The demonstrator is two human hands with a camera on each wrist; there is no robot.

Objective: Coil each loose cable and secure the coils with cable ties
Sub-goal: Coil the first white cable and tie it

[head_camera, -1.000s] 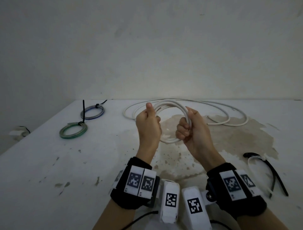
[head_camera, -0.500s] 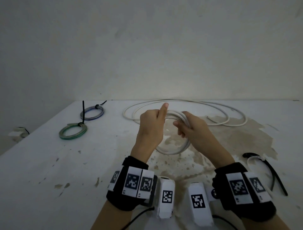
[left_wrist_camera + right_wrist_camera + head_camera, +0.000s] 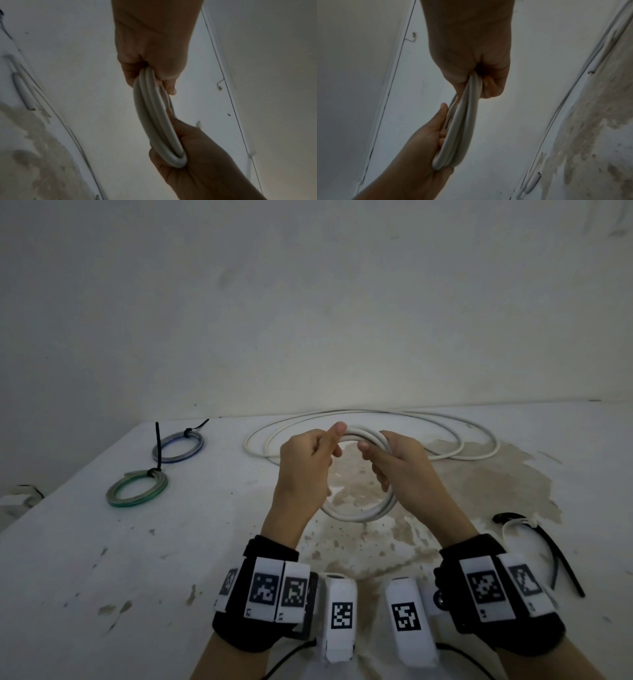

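Note:
Both hands hold a white cable coil (image 3: 359, 511) of a few turns above the stained table (image 3: 102, 559). My left hand (image 3: 318, 453) grips its left side, fingers curled round the strands, thumb up. My right hand (image 3: 383, 463) grips the right side, the strands running through its fist. In the left wrist view the coil (image 3: 154, 115) runs from the left hand (image 3: 149, 60) down to the right hand (image 3: 197, 169). The right wrist view shows the coil (image 3: 462, 128) between the right hand (image 3: 471, 67) and the left hand (image 3: 419, 148). The rest of the white cable (image 3: 247, 444) lies in wide loose loops behind the hands.
Two tied coils lie at the back left: a blue-grey coil (image 3: 178, 446) and a green coil (image 3: 137, 491). A black cable tie (image 3: 561, 566) and a white tie (image 3: 513, 523) lie at the right. The table's left edge runs diagonally; a wall stands behind.
Both hands have reached further forward and shifted their grip along the coil. The coil has tipped from upright to flatter, with its lower loop hanging nearer the table.

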